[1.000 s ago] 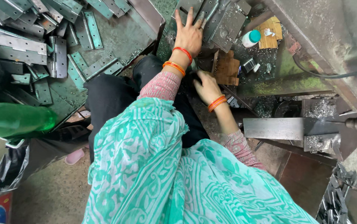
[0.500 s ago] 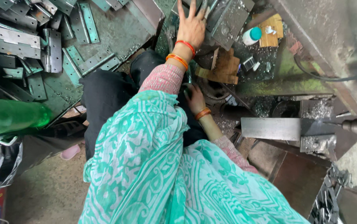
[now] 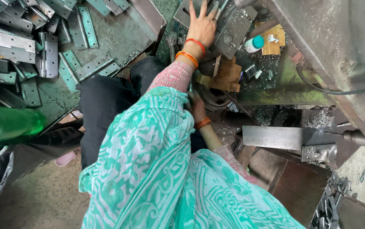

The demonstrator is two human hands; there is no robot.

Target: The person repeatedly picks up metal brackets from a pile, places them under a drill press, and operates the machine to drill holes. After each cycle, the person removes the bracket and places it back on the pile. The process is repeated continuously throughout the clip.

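A grey metal plate (image 3: 233,29) is lying on the cluttered counter (image 3: 284,89) under the person's left hand (image 3: 201,26), which is pressing down flat with fingers spread open, orange and red bangles (image 3: 189,53) circling the wrist. Just right of that hand, a small white bottle with a teal cap (image 3: 253,43) is standing beside a wooden block (image 3: 274,40). Below the hand, a piece of brown cardboard (image 3: 225,77) is resting. The right hand (image 3: 197,106) is reaching low beside the person's green patterned garment (image 3: 148,169); whether it is gripping anything cannot be told. Far to the left of both hands, a tray (image 3: 118,38) is holding a heap of steel hinges (image 3: 46,53).
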